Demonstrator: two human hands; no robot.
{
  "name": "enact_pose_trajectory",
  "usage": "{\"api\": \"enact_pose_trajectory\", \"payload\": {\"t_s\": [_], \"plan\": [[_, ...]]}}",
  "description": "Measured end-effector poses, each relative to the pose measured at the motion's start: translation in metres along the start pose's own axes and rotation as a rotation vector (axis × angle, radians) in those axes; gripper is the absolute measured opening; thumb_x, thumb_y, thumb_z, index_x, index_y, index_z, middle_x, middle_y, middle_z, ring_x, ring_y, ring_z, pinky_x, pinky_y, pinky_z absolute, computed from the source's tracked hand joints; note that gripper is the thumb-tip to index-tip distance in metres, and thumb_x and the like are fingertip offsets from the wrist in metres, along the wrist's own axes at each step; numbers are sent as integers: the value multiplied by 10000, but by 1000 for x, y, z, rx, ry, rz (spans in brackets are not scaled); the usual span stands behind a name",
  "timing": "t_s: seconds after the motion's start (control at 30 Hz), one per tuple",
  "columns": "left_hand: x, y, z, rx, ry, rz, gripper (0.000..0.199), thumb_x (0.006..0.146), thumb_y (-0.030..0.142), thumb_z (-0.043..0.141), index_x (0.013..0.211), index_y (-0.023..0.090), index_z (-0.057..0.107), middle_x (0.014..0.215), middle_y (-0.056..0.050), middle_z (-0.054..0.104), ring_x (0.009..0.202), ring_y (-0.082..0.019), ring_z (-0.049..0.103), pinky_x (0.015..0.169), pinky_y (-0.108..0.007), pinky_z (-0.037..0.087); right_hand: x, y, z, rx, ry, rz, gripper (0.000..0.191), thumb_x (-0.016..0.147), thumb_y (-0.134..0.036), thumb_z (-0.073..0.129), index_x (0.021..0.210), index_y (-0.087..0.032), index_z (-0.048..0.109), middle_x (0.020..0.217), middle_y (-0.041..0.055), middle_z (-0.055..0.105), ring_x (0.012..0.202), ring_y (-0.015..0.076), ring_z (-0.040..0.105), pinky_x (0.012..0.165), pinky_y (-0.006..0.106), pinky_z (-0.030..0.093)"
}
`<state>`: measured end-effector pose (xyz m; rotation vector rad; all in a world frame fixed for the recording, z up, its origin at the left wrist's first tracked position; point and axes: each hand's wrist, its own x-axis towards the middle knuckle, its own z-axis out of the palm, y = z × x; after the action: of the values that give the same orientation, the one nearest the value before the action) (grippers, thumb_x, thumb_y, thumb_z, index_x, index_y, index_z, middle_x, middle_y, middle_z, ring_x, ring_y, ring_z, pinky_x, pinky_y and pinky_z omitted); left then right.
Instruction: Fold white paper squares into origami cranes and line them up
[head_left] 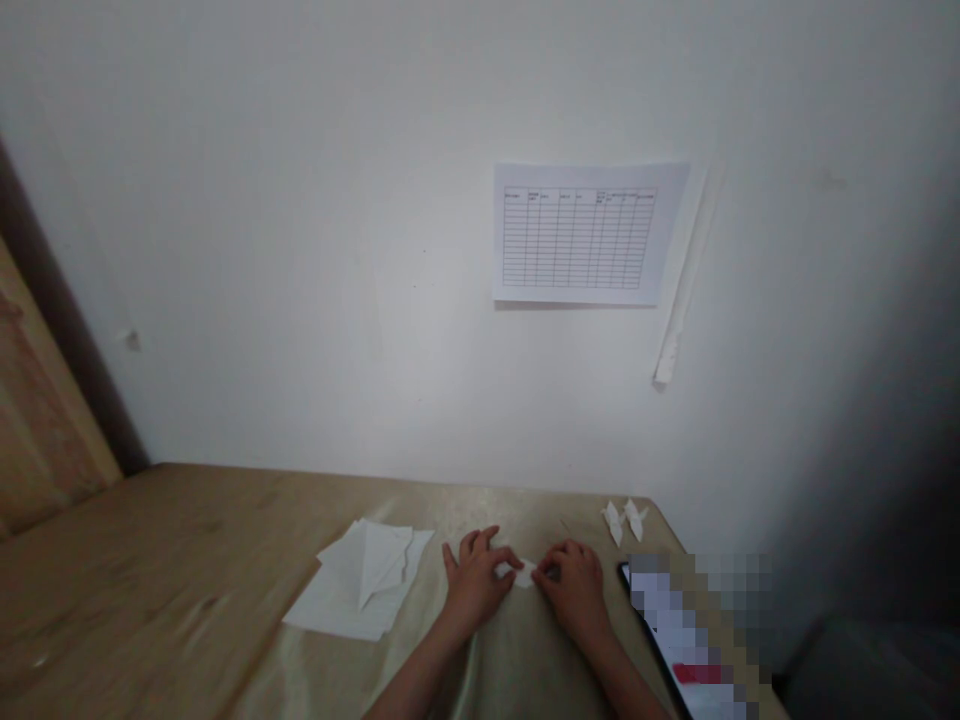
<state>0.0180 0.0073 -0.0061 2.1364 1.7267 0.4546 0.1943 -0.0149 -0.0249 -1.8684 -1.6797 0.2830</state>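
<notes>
A small folded piece of white paper (525, 575) is held low over the table between my two hands. My left hand (480, 572) pinches its left side with thumb and index finger, the other fingers spread away. On the right side, the thumb and fingertips of my right hand (574, 580) are closed on the paper's edge. Parts of the paper are hidden behind the fingers. To the left lies a stack of white paper sheets (337, 600), with a creased sheet (384, 560) on top. Two small folded paper figures (624, 522) rest at the table's back right corner.
The table (225, 530) has a brownish cover and stands against a white wall. A tablet or phone with a blurred screen (675, 640) lies by the right edge. A printed grid sheet (577, 235) hangs on the wall. Wooden boards (45, 400) stand at the left.
</notes>
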Motion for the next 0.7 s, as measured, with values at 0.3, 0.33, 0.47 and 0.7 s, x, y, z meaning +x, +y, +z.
{"api": "enact_pose_trajectory", "payload": {"t_s": [0.3, 0.33, 0.47, 0.7], "plan": [[-1, 2, -9, 26, -95, -9, 317, 847, 278, 605, 1084, 460, 710, 1597, 80, 361, 1509, -316, 202, 1164, -701, -10, 0, -1, -4, -10, -6, -19, 90, 800, -279, 678, 800, -265, 767, 1061, 50, 704, 1112, 267, 554, 1038, 370, 332], [-1, 2, -10, 28, -99, -8, 326, 848, 274, 603, 1092, 462, 709, 1600, 78, 358, 1511, -315, 200, 1169, -695, -8, 0, 0, -4, -10, -11, -18, 89, 798, -278, 679, 799, -267, 768, 1063, 48, 704, 1115, 266, 553, 1039, 369, 331], [-2, -2, -12, 45, -111, 10, 364, 851, 268, 588, 1122, 484, 700, 1610, 75, 343, 1516, -315, 199, 1188, -661, 17, 4, 4, -4, -2, -33, -14, 82, 781, -283, 691, 801, -272, 770, 1067, 44, 704, 1117, 261, 556, 1036, 359, 338], [-5, -8, -9, 52, -75, 52, 367, 846, 320, 587, 1148, 502, 688, 1600, 69, 361, 1514, -318, 211, 1202, -634, 29, 3, 6, -4, -9, -39, -28, 151, 789, -284, 650, 884, -287, 768, 1067, 52, 690, 1105, 259, 555, 1031, 365, 341]]}}
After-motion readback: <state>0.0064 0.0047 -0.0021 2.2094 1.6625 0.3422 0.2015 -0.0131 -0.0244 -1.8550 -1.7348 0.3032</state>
